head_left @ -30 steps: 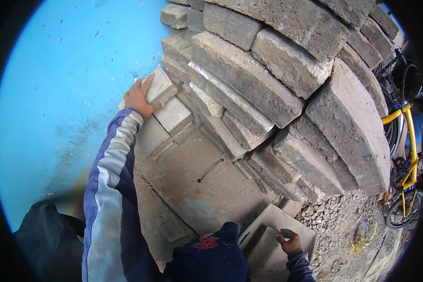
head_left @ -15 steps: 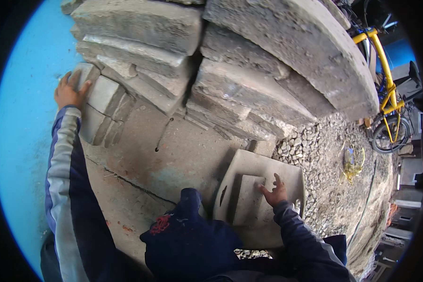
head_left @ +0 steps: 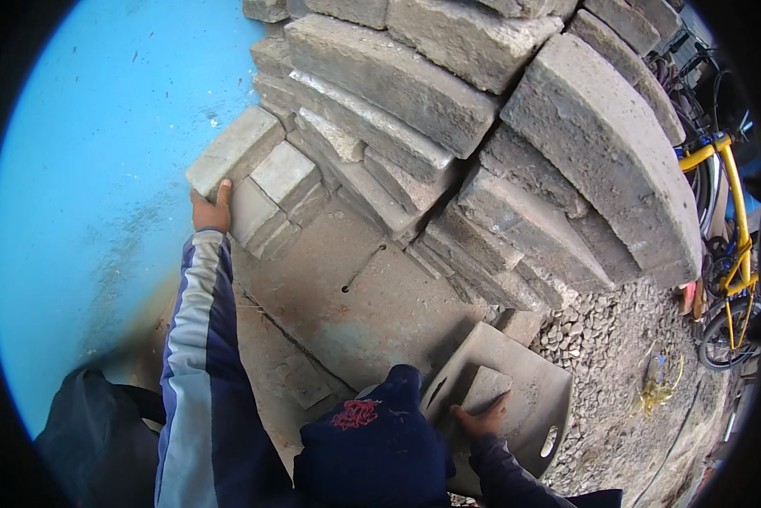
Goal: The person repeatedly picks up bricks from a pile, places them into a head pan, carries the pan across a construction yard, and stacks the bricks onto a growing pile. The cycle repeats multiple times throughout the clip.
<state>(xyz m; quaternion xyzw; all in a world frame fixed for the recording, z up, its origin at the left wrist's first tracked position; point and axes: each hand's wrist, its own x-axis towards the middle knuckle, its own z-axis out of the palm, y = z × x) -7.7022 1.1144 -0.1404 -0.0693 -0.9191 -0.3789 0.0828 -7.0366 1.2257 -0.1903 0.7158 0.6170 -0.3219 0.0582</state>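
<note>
My left hand [head_left: 213, 206] grips the near end of a grey concrete block [head_left: 235, 151]. Its thumb lies along the block's side, and the other fingers are hidden. That block rests at the top of a small stack of paving blocks [head_left: 286, 173] beside the blue wall. Lower right, my right hand [head_left: 484, 418] closes around the near end of another concrete block [head_left: 487, 385], thumb on the left and fingers on the right. This block lies in a grey tray-like panel [head_left: 537, 377] with slots at its sides.
Large rough concrete slabs [head_left: 609, 161] are piled ahead. A blue wall [head_left: 101, 186] rises on the left. Gravel [head_left: 596, 339] spreads to the right, with a yellow bicycle [head_left: 740, 212] beyond. The concrete floor [head_left: 355, 305] has a crack and small holes.
The view has shifted, so the scene sits further right and lower. My right hand has closed from spread fingers onto the block in the panel. My left hand now holds its block's near end.
</note>
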